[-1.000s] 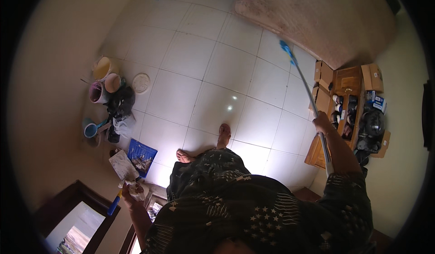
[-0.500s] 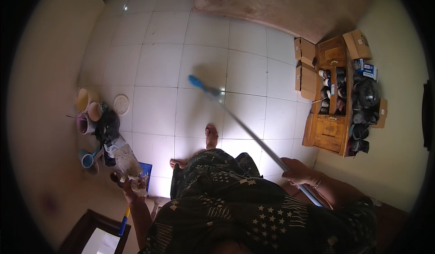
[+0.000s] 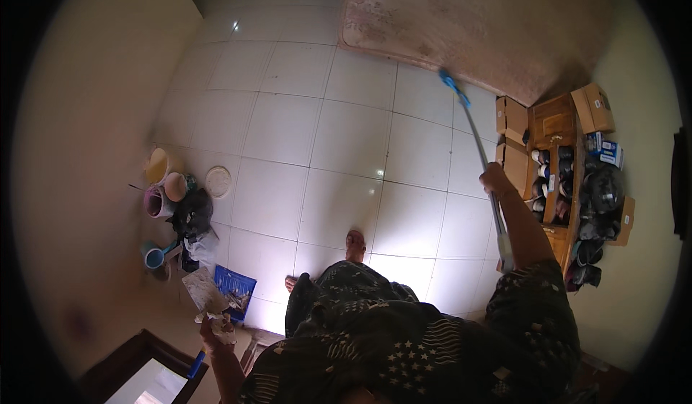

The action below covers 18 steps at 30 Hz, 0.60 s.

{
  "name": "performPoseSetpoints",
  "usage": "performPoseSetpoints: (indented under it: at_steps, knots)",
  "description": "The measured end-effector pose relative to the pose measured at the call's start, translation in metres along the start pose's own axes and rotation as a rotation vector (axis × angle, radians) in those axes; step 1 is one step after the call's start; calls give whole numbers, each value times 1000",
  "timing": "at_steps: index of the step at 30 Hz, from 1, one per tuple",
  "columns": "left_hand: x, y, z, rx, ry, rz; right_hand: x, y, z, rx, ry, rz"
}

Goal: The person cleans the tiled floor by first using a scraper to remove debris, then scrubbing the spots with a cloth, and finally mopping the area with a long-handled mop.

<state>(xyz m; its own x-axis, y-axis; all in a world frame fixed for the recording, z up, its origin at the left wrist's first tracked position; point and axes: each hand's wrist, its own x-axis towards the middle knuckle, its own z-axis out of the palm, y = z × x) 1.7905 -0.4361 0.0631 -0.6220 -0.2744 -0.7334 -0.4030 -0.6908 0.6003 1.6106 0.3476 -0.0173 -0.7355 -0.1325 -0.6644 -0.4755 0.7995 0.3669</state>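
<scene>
My right hand (image 3: 494, 180) is closed around a long grey pole (image 3: 477, 136), arm stretched out to the right. At the pole's far end, a blue head (image 3: 454, 88) is by the lower edge of the floral mattress-like slab (image 3: 404, 25); I cannot tell whether they touch. My left hand (image 3: 210, 335), low at the left, is closed on a stained whitish, crumpled cloth-like piece (image 3: 205, 292); its exact kind is unclear. Just beyond this piece is a blue dustpan-like tray (image 3: 236, 289) with pale debris. A blue handle end (image 3: 196, 364) shows beside my left wrist.
Paint buckets (image 3: 163, 165), a black bag (image 3: 193, 213) and a blue dipper (image 3: 153, 258) stand along the left wall. To the right are a wooden shoe cabinet (image 3: 551, 119) and cardboard boxes (image 3: 512, 120). A round lid (image 3: 218, 181) lies on the tiles.
My right hand has moved forward, swinging the pole's blue head from mid-floor rightward and away to the slab's edge. My left hand still holds the whitish piece, now farther from the black bag. The view has shifted.
</scene>
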Motion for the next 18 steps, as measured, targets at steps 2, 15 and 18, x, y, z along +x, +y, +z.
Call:
performPoseSetpoints:
  at_steps: [2, 15, 18]
  knots:
    - [-1, -15, 27, -28, 98, -10, 58, 59, 59, -106, -29, 150]
    - [35, -49, 79, -177, 22, -55, 55, -128, -146, 858, -44, 110]
    - [59, -44, 99, -240, -6, -69, -4, -111, -237, 1043, -383, -166]
